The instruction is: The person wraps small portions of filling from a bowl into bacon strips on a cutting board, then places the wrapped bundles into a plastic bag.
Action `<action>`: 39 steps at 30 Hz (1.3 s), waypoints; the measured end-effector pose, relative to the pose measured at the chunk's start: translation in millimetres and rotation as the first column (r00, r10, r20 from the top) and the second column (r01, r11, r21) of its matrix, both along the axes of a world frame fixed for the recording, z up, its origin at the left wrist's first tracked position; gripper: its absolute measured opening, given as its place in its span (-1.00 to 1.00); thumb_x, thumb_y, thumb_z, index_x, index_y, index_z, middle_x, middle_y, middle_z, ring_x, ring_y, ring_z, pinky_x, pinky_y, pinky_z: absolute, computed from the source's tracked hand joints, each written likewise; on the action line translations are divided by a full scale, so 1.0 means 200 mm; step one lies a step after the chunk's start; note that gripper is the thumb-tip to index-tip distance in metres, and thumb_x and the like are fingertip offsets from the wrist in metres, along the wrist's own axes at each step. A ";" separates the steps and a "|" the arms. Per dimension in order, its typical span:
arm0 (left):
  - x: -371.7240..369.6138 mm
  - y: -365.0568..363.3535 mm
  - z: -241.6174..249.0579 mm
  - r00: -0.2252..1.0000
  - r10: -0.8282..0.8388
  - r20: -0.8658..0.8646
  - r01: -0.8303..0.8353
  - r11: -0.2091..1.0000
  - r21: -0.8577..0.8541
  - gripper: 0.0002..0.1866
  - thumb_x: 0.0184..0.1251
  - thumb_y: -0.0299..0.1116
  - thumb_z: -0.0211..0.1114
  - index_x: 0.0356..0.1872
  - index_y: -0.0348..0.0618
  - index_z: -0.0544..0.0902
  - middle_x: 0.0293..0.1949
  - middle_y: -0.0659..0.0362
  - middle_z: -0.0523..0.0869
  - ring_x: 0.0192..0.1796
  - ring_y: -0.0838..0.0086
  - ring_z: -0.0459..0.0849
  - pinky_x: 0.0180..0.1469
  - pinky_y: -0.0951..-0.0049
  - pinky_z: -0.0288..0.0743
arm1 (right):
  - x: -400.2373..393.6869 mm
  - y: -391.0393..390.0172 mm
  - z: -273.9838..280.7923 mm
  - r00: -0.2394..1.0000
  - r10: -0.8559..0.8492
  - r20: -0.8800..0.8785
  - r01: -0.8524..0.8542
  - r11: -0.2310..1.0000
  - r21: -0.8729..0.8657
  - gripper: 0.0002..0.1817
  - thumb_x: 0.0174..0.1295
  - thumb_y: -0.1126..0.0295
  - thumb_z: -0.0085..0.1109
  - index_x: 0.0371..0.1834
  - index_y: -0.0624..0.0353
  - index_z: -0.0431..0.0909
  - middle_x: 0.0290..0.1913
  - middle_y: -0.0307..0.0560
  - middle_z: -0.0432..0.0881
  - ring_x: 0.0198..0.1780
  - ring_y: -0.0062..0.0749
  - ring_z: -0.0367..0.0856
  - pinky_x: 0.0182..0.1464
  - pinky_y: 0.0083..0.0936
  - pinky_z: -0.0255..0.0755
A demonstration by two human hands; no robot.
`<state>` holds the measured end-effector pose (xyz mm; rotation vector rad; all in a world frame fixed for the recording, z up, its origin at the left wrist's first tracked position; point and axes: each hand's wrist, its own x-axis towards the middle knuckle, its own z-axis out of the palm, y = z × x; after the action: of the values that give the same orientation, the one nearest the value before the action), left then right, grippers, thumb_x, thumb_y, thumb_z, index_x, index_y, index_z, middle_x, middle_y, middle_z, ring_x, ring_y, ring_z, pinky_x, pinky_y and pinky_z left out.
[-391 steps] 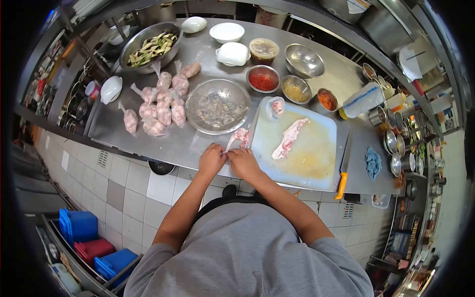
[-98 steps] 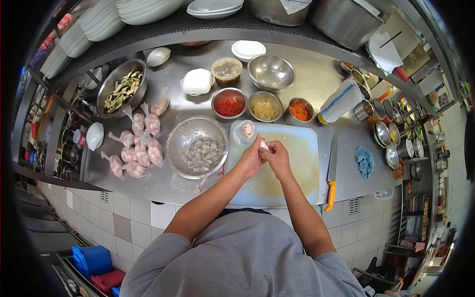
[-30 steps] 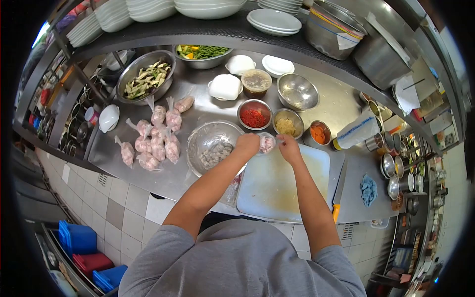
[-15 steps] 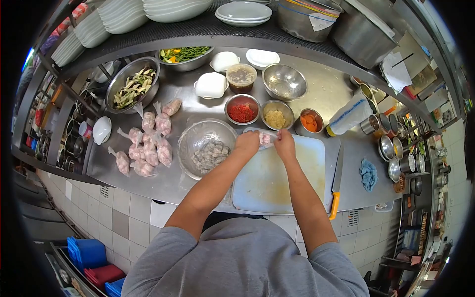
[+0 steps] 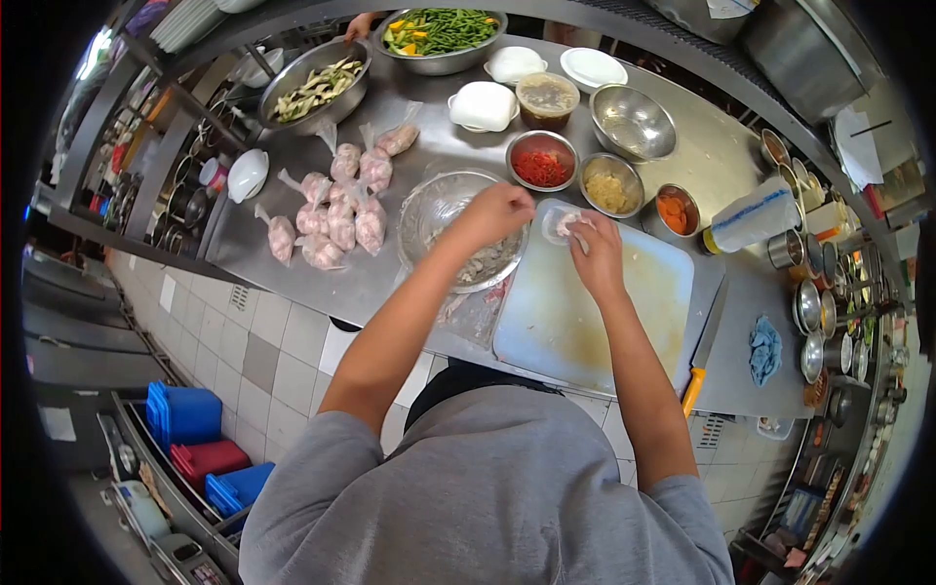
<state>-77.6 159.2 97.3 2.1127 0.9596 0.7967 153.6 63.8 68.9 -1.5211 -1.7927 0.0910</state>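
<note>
My left hand (image 5: 495, 214) is above the right rim of a steel bowl (image 5: 417, 200), its fingers pinched together; what they hold, if anything, cannot be made out. Greyish raw pieces (image 5: 480, 261), partly hidden by my left forearm, lie in this bowl. At the far left corner of a pale cutting board (image 5: 604, 302), my right hand (image 5: 599, 249) has its fingers closed on a small clear plastic bag (image 5: 558, 222). Something whitish-pink shows at the fingertips. Several tied bags of pink meat (image 5: 341, 226) lie left of the bowl.
Bowls of red chopped pieces (image 5: 542, 170), minced yellowish pieces (image 5: 610, 191) and orange slices (image 5: 673, 213) stand behind the board. A yellow-handled knife (image 5: 706, 336) lies at its right, near a blue cloth (image 5: 765, 349). Another person's hand (image 5: 359, 26) is by the aubergine bowl (image 5: 320, 97).
My left hand has left the small bag and moved left over the bowl's rim. My right hand stays at the bag. The view has shifted, and another person's hand has appeared at the back.
</note>
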 end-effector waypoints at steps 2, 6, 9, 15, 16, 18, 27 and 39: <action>-0.26 -0.16 0.17 0.988 -0.024 -0.153 -0.041 0.912 -0.408 -0.70 0.30 -0.10 0.44 -0.23 -0.14 0.77 -0.39 0.26 0.74 -0.34 0.53 0.66 -0.26 0.47 0.53 | 0.00 -0.10 -0.03 0.979 0.011 -0.203 -0.061 0.968 -0.243 -0.82 0.20 0.42 0.33 -0.14 0.08 0.77 0.06 -0.01 0.66 0.13 -0.06 0.59 0.15 -0.17 0.47; -0.63 -0.50 0.02 0.957 -0.176 -0.229 -0.067 0.637 -0.768 -0.66 0.34 -0.10 0.43 -0.09 -0.16 0.77 -0.40 0.31 0.74 -0.41 0.60 0.61 -0.36 0.50 0.50 | -0.12 -0.25 -0.11 0.931 0.168 -0.324 -0.322 0.798 -0.509 -0.84 0.28 0.41 0.26 -0.12 0.11 0.75 -0.08 0.03 0.69 0.01 -0.06 0.64 0.07 -0.21 0.53; -0.66 -0.68 -0.20 0.976 0.016 -0.218 -0.166 0.704 -0.691 -0.59 0.33 -0.11 0.43 0.06 -0.18 0.74 -0.32 0.25 0.76 -0.43 0.58 0.61 -0.36 0.49 0.51 | -0.27 -0.20 -0.16 0.899 0.418 -0.130 -0.435 0.826 -0.359 -0.83 0.30 0.42 0.19 -0.13 0.14 0.74 -0.12 0.06 0.70 -0.04 0.03 0.65 0.06 -0.16 0.55; -0.60 -0.67 -0.45 0.933 0.316 -0.172 -0.360 0.814 -0.456 -0.58 0.29 -0.22 0.43 0.10 -0.23 0.70 -0.25 0.10 0.76 -0.34 0.43 0.68 -0.26 0.37 0.55 | -0.40 -0.02 -0.17 0.891 0.442 -0.108 -0.447 0.808 -0.384 -0.76 0.26 0.48 0.17 -0.05 0.21 0.73 -0.05 0.11 0.70 0.02 0.11 0.65 0.11 -0.14 0.53; -0.59 -0.67 -0.46 0.906 0.366 -0.213 -0.414 0.871 -0.264 -0.60 0.25 -0.22 0.45 0.04 -0.23 0.71 -0.23 0.06 0.76 -0.29 0.33 0.71 -0.20 0.30 0.57 | -0.41 -0.01 -0.16 0.913 0.400 -0.083 -0.398 0.825 -0.401 -0.75 0.25 0.48 0.14 -0.06 0.16 0.73 -0.03 0.07 0.70 0.04 0.09 0.65 0.14 -0.14 0.52; -0.54 -0.70 -0.48 0.874 0.419 -0.248 -0.446 0.893 -0.062 -0.61 0.20 -0.22 0.48 -0.02 -0.22 0.73 -0.22 0.02 0.77 -0.24 0.22 0.74 -0.15 0.24 0.59 | -0.45 -0.03 -0.14 0.942 0.334 -0.006 -0.313 0.875 -0.370 -0.74 0.23 0.48 0.12 -0.08 0.16 0.74 0.00 0.02 0.71 0.04 0.07 0.66 0.17 -0.15 0.51; -0.56 -0.67 -0.54 0.925 0.205 -0.319 -0.312 0.891 -0.331 -0.80 0.11 -0.32 0.43 -0.30 -0.20 0.70 -0.37 0.06 0.76 -0.28 0.29 0.76 -0.16 0.28 0.61 | -0.64 -0.13 -0.28 0.936 0.311 0.167 -0.227 0.893 -0.387 -0.51 0.06 0.44 0.40 0.15 0.12 0.65 0.06 -0.05 0.66 0.06 -0.04 0.67 0.14 -0.12 0.55; -0.84 -0.56 -0.53 0.996 -0.027 -0.081 -0.015 0.880 -0.474 -0.85 0.22 -0.48 0.41 -0.25 -0.19 0.61 -0.39 0.27 0.64 -0.39 0.58 0.53 -0.29 0.52 0.45 | -0.84 -0.12 -0.30 0.897 0.262 0.356 -0.066 0.875 -0.479 -0.73 0.06 0.30 0.47 -0.14 -0.07 0.72 -0.10 -0.14 0.59 0.12 0.04 0.59 0.13 -0.06 0.51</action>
<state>-245.4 46.5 -9.4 1.7259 1.0672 0.4101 -14.7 39.4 8.6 -1.8042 -2.3704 0.3196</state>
